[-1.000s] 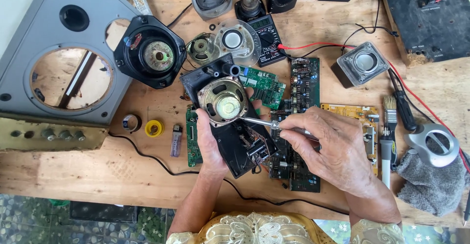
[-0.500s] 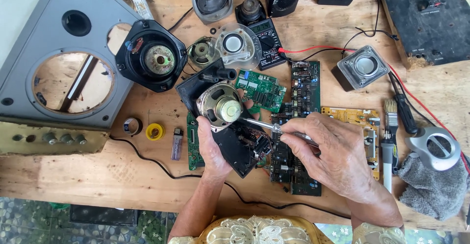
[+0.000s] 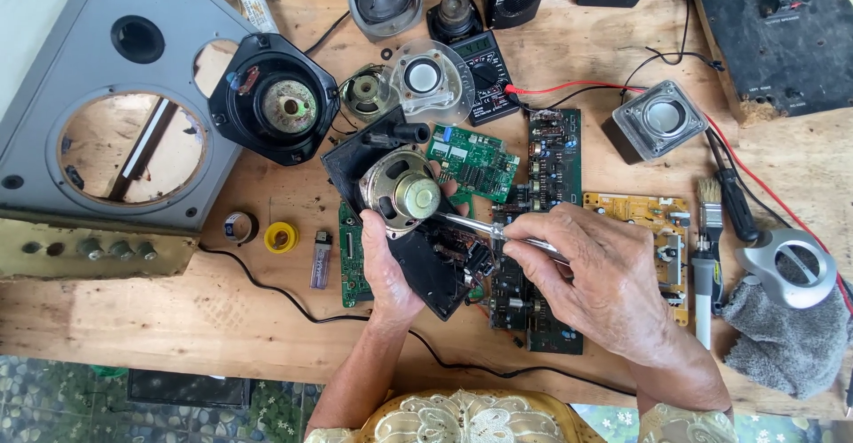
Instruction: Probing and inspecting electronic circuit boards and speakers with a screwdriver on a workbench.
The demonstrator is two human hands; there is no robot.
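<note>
hands: left (image 3: 388,263) grips speaker (image 3: 402,191) | right (image 3: 593,274) screwdriver (image 3: 484,226) | wooden bench (image 3: 160,319)

Multimeter (image 3: 480,74) behind circuit board (image 3: 471,160); brush (image 3: 708,256) right.

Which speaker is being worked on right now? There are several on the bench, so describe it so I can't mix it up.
Start at the wooden workbench and find the person's left hand near its middle. That hand steadies a black plastic housing carrying a small round speaker. Unlike the black-framed speaker to its left, this one shows a bare metal frame and magnet, with the metal tool from the right hand touching it.
</note>
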